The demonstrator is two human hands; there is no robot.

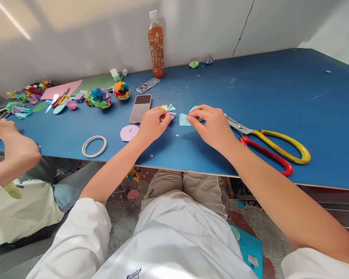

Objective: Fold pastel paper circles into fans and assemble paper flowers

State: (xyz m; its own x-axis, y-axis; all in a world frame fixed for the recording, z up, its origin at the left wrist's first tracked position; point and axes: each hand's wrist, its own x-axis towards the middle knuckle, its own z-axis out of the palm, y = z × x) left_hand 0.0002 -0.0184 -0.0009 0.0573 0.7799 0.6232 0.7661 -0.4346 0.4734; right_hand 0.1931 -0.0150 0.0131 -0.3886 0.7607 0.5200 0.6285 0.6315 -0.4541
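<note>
My left hand is closed in a pinch on a small cluster of folded paper in yellow, light teal and lilac; its lower part is hidden by my fingers. Facing it across a narrow gap, my right hand pinches a light blue piece of paper. More light blue shows behind those fingers. A lilac paper disc lies left of my left wrist. Large scissors with one yellow and one red handle rest on the table, partly behind my right hand.
On the blue table are a phone, tape roll, drink bottle, clear case, glue stick and paper balls. Folded green paper sits by the wall. Another person's arm is at left.
</note>
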